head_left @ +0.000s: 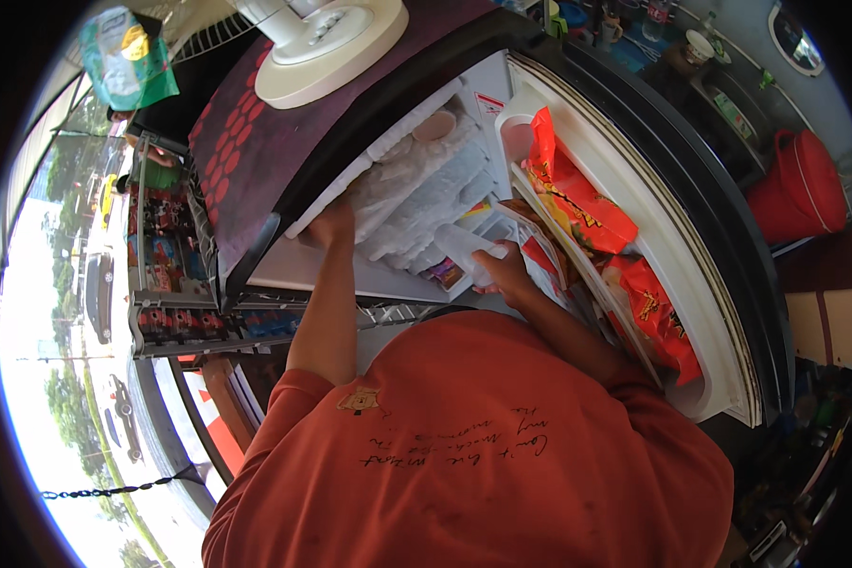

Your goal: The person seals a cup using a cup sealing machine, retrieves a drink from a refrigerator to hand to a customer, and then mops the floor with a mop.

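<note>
I stand at an open freezer compartment (388, 282) whose inner walls are thick with white frost (398, 199). My right hand (506, 270) is closed around a long, frosty, translucent piece (466, 248), which looks like an ice tube or bag of ice. It is held tilted over a white bin (502, 227) with small colourful packets (443, 273) beside it. At the compartment's left edge, my left hand (331, 225) reaches in beside the frost, its fingers mostly hidden.
The freezer door (729, 312) is swung open on the right, with red snack bags (587, 208) in its shelves. On top of the fridge stands a white fan base (336, 57). A red bucket (800, 189) is at the far right, and a wire rack of packets (166, 246) at the left.
</note>
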